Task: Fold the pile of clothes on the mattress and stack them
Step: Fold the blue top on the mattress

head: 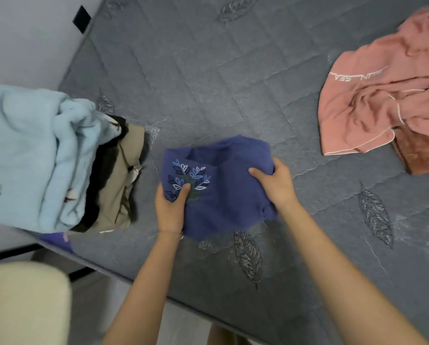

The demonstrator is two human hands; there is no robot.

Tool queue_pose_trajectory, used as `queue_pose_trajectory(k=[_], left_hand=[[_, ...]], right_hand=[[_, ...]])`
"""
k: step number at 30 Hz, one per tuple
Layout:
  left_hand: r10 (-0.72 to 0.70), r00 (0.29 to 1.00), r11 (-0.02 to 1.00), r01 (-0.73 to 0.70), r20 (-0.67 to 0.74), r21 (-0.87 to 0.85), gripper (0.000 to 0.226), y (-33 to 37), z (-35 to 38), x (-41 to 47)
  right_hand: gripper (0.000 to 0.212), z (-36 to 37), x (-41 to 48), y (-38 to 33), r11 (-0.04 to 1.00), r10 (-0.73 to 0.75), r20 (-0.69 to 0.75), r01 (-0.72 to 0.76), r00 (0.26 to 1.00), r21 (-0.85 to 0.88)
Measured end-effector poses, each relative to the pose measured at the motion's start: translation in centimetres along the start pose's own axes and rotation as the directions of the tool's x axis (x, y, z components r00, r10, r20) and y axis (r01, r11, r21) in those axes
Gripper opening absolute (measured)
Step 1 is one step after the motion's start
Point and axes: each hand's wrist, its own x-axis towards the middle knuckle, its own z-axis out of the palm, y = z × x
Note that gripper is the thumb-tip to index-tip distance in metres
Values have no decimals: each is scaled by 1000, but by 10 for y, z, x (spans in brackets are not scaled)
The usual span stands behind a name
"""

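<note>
We have the folded blue garment [223,190] in both hands, low over the grey mattress [208,83] near its front edge. It may be resting on the quilting, but we cannot tell for sure. The left hand [171,210] pinches the near left corner with the thumb on the embroidered leaves, and the right hand [276,186] has its fingers [258,174] curled over the right edge, so both hands are clasping cloth. The main risk we see is the fold coming apart. The grips sit at two edges only, so the layers in between can sag or slide open once the bundle is lifted, and it would then need folding again. The stack [34,155] it should probably join lies to the left. Its bulky pale blue fleece rides on dark and beige pieces, hangs past them and sits right at the mattress edge. That pile looks top-heavy to us, and a garment set down off-centre or pushed in from the side could tip it toward the floor. The soft mattress gives a poor base for a tall pile. The crumpled pink garment [377,105] and the brown piece [422,155] under it, well apart on the right, remain unfolded.
</note>
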Motion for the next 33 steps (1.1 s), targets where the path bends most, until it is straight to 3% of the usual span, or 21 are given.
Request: queue_pose_trajectory(k=[9,16,26,33], left_hand=[[121,993,983,-122,-19,-137,29,160,-79,-46],[193,981,973,-189,14,-132,26,248,-175,-31],[157,978,987,-154,139,-33,20,290,-326,106],[36,949,999,-27,314,-33,25,279,-372,185]], right_hand=[[16,-17,-105,-130,980,-58,-37,64,998,186],[19,29,-170,-230,945,-146,-39,151,989,289],[24,198,-209,-293,924,-75,-88,102,993,368],[27,281,-203,-289,940,-42,-177,99,983,326]])
